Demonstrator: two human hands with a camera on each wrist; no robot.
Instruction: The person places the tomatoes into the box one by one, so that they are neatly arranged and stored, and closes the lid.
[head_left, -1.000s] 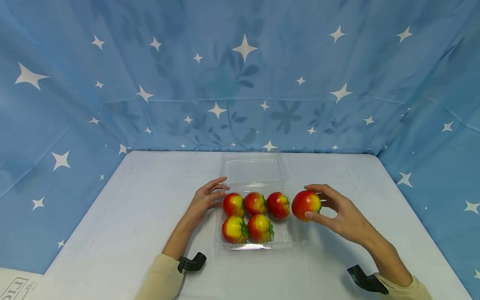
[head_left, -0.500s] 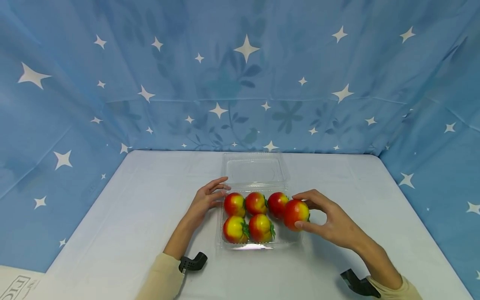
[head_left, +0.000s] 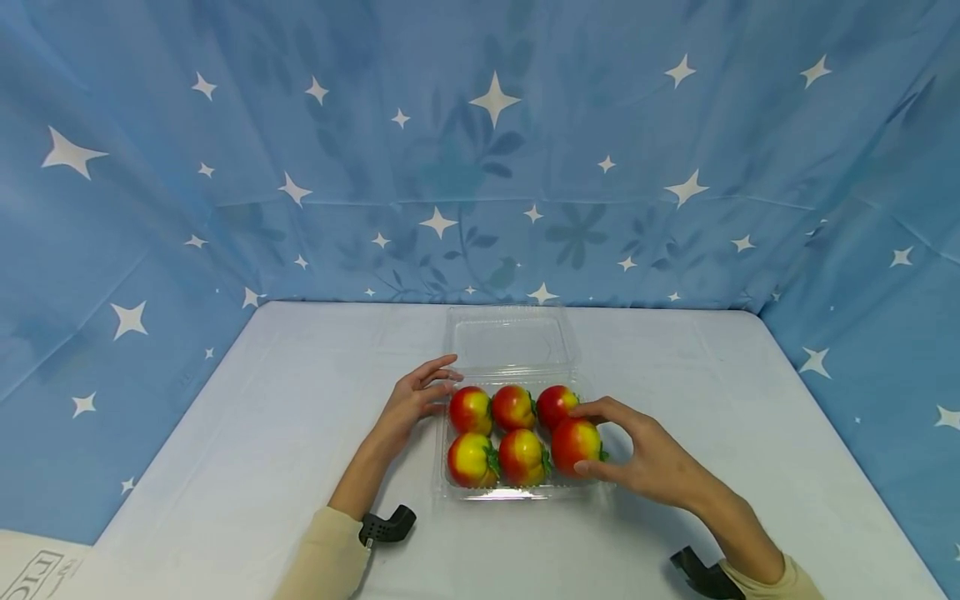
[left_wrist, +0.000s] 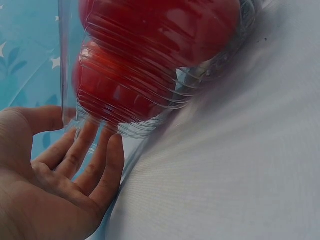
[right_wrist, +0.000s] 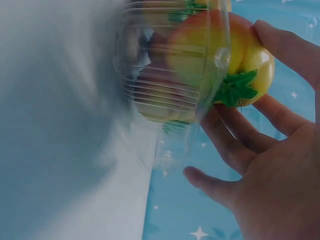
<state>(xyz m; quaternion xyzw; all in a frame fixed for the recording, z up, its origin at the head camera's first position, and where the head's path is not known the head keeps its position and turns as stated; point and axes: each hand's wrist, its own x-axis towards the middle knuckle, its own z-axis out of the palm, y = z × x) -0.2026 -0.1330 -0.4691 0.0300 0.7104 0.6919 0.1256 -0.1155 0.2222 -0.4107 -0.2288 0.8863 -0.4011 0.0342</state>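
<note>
My right hand (head_left: 641, 454) pinches a red-and-yellow, persimmon-like fruit (head_left: 573, 447) between thumb and fingers, at the front right of a clear plastic clamshell box (head_left: 510, 493). In the right wrist view the held fruit (right_wrist: 250, 60) shows a green leafy calyx and lies partly behind the clear wall, the rest above the rim. Several similar fruits (head_left: 522, 457) sit in two rows inside. Against the box's left side rests my left hand (head_left: 408, 404), its fingers loosely extended. In the left wrist view the left hand's fingertips (left_wrist: 116, 145) lie right at the ribbed wall.
The box's transparent lid (head_left: 512, 340) lies folded back toward the far table edge. A white cloth covers the table (head_left: 315, 367), with blue star-patterned curtains (head_left: 480, 167) around it. A printed white item (head_left: 37, 567) shows at the lower left corner.
My right hand has brought the fruit left and toward me, from beyond the box's right side down into its front right space. The left hand has stayed at the box's left side.
</note>
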